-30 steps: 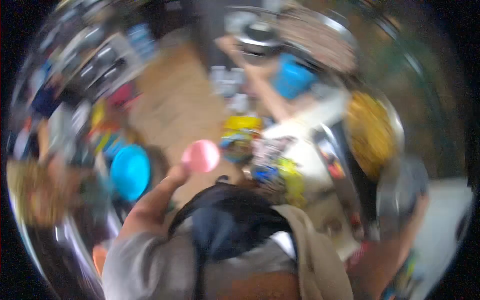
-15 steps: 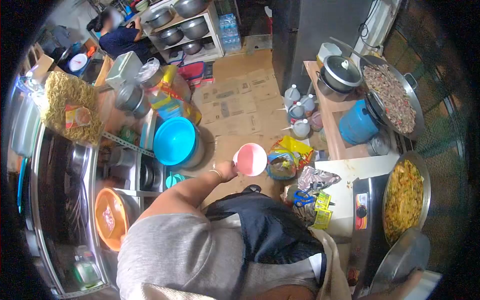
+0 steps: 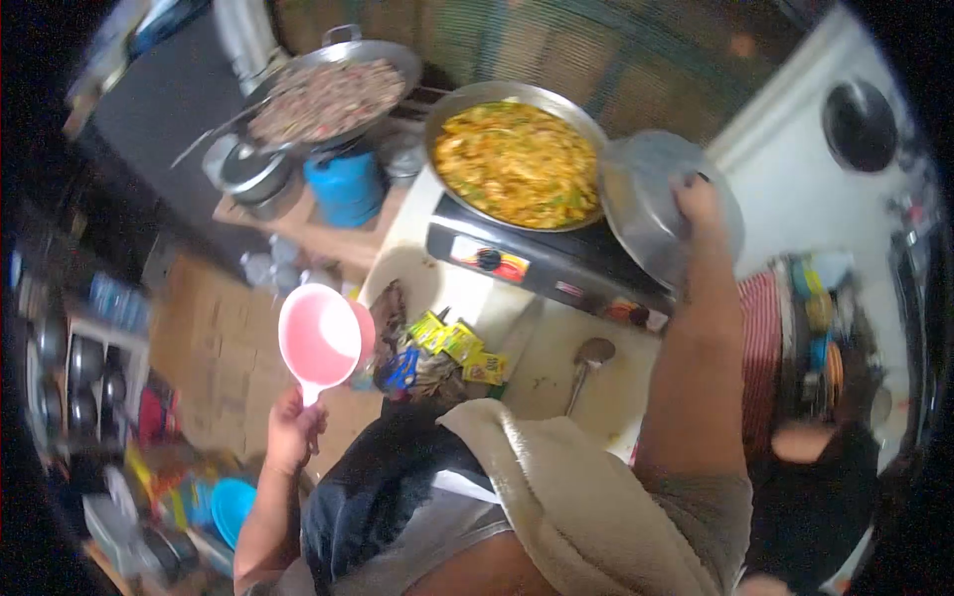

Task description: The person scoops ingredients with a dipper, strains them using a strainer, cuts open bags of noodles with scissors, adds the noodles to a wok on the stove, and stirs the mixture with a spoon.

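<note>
Lid (image 3: 646,214) aside, and the pan (image 3: 517,91) of yellow food (image 3: 517,164) sits uncovered on the stove (image 3: 552,268)! The step in hand looks like a two-handed hold: lid in one, pink dipper (image 3: 318,338) in the other. What the next move calls for, I'd judge, is a level dipper and a lid well clear of the rim. Right arm (image 3: 696,377) reaches far forward, elbow nearly straight, and the right hand (image 3: 699,204) curls round the dark knob (image 3: 702,178), lid tilted at the pan's right edge; whether those two touch, I can't tell. Over on the left, forearm angled upward, the left hand (image 3: 288,434) pinches the dipper's handle (image 3: 311,393). Dipper's mouth faces up, near the left edge of the surface (image 3: 527,338), well apart from the pan; its contents, if any, can't be made out. A ladle (image 3: 596,351) lies just in front of the stove.
</note>
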Demonstrator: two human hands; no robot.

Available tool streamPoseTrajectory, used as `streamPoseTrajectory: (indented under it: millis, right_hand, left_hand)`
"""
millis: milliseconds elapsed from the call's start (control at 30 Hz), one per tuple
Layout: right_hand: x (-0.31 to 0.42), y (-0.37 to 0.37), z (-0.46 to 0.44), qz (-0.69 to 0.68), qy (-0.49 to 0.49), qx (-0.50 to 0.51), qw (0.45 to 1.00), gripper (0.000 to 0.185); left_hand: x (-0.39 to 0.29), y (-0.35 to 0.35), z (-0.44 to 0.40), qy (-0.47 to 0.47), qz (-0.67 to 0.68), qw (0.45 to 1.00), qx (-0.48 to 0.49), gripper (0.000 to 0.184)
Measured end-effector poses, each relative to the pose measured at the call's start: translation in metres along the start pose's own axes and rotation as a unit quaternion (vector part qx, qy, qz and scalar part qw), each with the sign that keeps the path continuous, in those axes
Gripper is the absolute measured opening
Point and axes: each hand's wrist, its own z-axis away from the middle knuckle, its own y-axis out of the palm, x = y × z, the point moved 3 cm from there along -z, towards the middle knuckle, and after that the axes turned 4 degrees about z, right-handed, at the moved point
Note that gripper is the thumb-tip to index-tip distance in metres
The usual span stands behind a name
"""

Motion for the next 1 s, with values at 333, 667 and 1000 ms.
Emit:
streamPoseTrajectory:
  millis: [333, 667, 1000]
  right_hand:
    - [0.023, -0.019, 0.070, -0.122, -0.075, -0.196, 0.970, 0.034]
    - [0.109, 0.014, 0.346, -0.295, 0.028, -0.142, 0.944, 0.018]
    - [0.020, 0.050, 0.550, -0.175, 0.140, -0.104, 0.969, 0.009]
  left_hand:
    - [-0.067, 0.058, -0.044, -0.009, 0.077, 0.990, 0.116, 0.012]
    - [-0.116, 0.115, -0.139, 0.200, -0.115, 0.957, 0.176, 0.028]
    - [-0.159, 0.191, -0.208, 0.478, -0.497, 0.709, 0.148, 0.028]
